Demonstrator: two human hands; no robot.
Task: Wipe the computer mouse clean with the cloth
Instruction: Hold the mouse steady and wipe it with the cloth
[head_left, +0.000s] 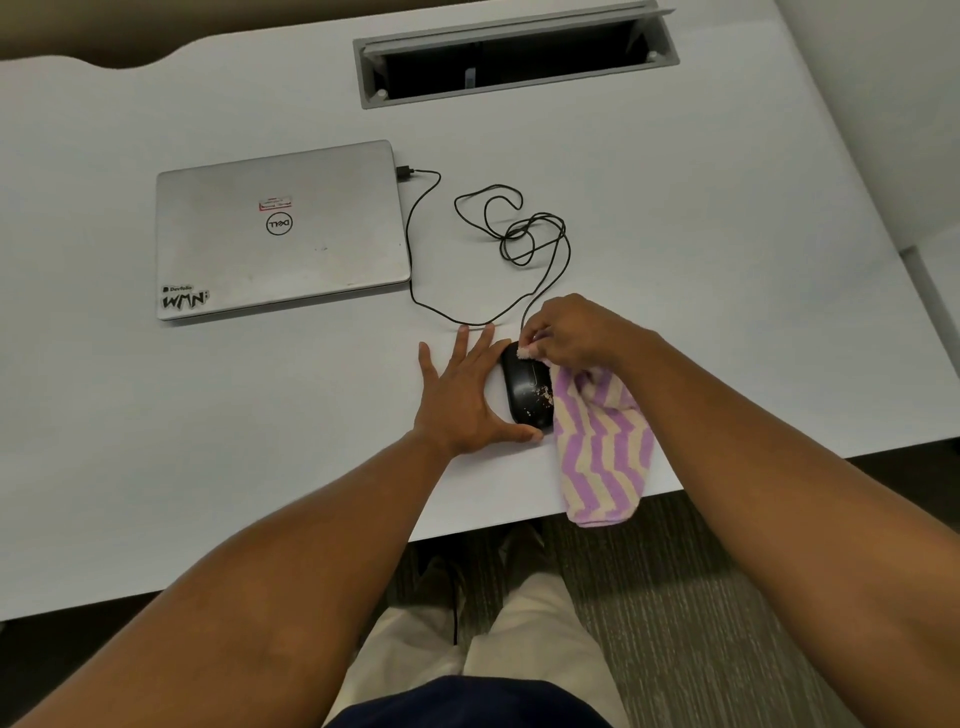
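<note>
near desk (208, 467) front edge: left hand (457, 400) flat, bracing mouse (524, 387); right hand (576, 335) pinching cloth (602, 441) on mouse front; crumbs remain, wiping unfinished

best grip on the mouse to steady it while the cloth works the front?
Probably pinch the mouse across its long sides at the rear half, coming from the left. The left hand already braces that side, thumb at the rear end. The right hand presses the cloth on the front, where the cable exits.
</note>
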